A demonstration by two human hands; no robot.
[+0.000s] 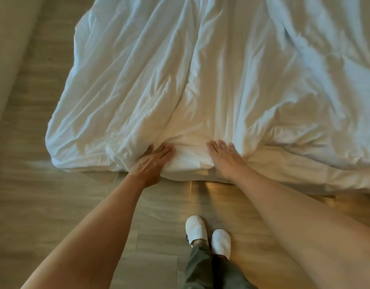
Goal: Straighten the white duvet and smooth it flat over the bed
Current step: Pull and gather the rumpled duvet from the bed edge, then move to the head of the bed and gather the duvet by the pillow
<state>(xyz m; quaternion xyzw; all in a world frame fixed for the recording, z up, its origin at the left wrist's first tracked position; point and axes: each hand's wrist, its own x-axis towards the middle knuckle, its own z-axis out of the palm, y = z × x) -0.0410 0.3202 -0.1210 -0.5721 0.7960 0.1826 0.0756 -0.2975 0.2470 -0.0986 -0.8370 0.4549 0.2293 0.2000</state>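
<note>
Below, both thumbs hide under the white duvet (200,80), left hand (152,161) and right hand (223,159).

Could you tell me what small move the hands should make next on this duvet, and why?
Probably slide the left hand and right hand apart along the near edge: long creases run up the white duvet from the bunched fabric between them.

Both forearms are bare, with no sleeves, watch or rings showing on the left hand (152,161) or the right hand (223,159). At six o'clock, olive-green trousers (202,268) fall over two white ribbed slippers (196,229) with closed, rounded toes.
</note>
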